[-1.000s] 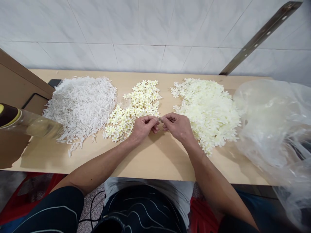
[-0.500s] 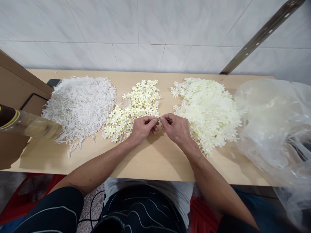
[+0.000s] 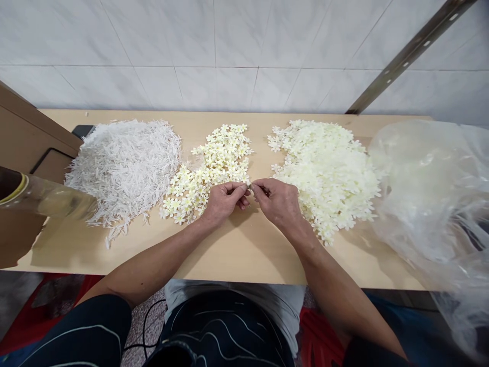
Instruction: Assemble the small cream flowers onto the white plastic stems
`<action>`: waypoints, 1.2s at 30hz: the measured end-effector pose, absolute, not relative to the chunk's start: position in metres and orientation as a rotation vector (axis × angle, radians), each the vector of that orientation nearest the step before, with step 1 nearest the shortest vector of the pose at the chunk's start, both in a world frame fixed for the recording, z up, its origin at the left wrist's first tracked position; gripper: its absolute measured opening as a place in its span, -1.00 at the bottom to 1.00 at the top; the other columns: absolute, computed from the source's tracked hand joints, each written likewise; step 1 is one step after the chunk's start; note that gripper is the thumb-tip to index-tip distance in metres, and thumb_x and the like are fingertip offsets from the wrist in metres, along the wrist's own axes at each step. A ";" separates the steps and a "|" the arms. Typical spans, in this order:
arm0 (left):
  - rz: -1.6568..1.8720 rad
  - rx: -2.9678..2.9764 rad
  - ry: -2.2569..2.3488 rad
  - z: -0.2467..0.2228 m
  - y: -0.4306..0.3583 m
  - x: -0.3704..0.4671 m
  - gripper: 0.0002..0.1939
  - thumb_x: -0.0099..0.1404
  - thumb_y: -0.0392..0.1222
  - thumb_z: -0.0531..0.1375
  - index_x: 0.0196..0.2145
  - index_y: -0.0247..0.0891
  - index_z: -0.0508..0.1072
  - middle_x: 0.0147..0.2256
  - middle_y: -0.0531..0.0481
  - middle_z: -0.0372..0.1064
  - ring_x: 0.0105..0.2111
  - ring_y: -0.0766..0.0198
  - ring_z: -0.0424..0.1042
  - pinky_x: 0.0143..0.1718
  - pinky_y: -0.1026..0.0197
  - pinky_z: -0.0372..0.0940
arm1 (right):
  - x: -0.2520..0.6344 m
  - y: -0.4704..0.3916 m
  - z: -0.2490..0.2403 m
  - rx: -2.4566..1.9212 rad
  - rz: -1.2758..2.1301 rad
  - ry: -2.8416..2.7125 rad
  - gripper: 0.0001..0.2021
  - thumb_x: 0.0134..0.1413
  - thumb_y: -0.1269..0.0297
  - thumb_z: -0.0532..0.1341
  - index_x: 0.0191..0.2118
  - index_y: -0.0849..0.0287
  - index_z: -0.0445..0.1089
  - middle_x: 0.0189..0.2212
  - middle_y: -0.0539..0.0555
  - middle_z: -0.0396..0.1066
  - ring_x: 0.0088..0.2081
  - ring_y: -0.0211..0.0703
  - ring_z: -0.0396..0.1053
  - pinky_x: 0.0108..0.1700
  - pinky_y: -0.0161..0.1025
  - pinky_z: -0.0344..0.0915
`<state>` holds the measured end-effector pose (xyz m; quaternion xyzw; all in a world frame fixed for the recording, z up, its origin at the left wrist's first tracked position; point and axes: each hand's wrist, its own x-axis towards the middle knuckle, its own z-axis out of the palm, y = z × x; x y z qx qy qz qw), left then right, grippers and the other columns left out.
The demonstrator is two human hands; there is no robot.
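My left hand (image 3: 223,202) and my right hand (image 3: 278,201) meet at the middle of the wooden table (image 3: 244,250), fingertips pinched together on a small flower piece (image 3: 249,186) that is mostly hidden by the fingers. Just behind the left hand lies a pile of small white flowers with yellow centres (image 3: 212,171). Beside the right hand spreads a larger heap of cream flower petals (image 3: 328,173). A mound of thin white plastic stems (image 3: 124,165) sits at the left.
A big clear plastic bag (image 3: 431,204) bulges over the table's right end. A clear bottle with a dark cap (image 3: 42,196) pokes in from the left, beside a brown box (image 3: 26,153). A tiled wall and a slanted metal rail (image 3: 408,53) stand behind.
Both hands stay pinched together at the same spot, with only slight finger shifts. The view has drifted a little.
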<state>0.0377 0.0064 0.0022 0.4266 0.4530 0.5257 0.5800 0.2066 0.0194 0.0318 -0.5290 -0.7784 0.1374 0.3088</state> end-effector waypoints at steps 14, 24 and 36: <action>1.248 0.901 0.995 0.001 0.006 0.038 -0.66 0.18 0.03 0.41 -0.31 -0.36 0.62 -0.35 -0.14 0.58 -0.52 0.36 0.46 -0.46 0.28 0.39 | 0.201 0.015 0.037 -1.470 0.639 -1.789 -0.81 0.23 0.23 0.22 -0.26 0.12 0.59 -0.45 0.04 0.60 -0.39 -0.11 0.57 -0.32 -0.26 0.42; 1.268 0.936 1.026 0.004 0.006 0.037 -0.67 0.21 0.02 0.40 -0.29 -0.36 0.64 -0.41 -0.10 0.55 -0.54 0.36 0.46 -0.48 0.29 0.39 | 0.204 0.016 0.031 -1.369 0.629 -1.824 -0.79 0.27 0.13 0.27 -0.22 0.12 0.61 -0.42 0.04 0.61 -0.39 -0.12 0.57 -0.30 -0.26 0.43; 1.265 0.935 1.052 0.006 0.005 0.038 -0.74 0.20 -0.05 0.38 -0.34 -0.35 0.63 -0.42 -0.09 0.56 -0.55 0.36 0.45 -0.50 0.31 0.38 | 0.205 0.017 0.032 -1.421 0.576 -1.831 -0.83 0.21 0.28 0.23 -0.31 0.15 0.59 -0.51 0.01 0.56 -0.44 -0.18 0.53 -0.38 -0.33 0.35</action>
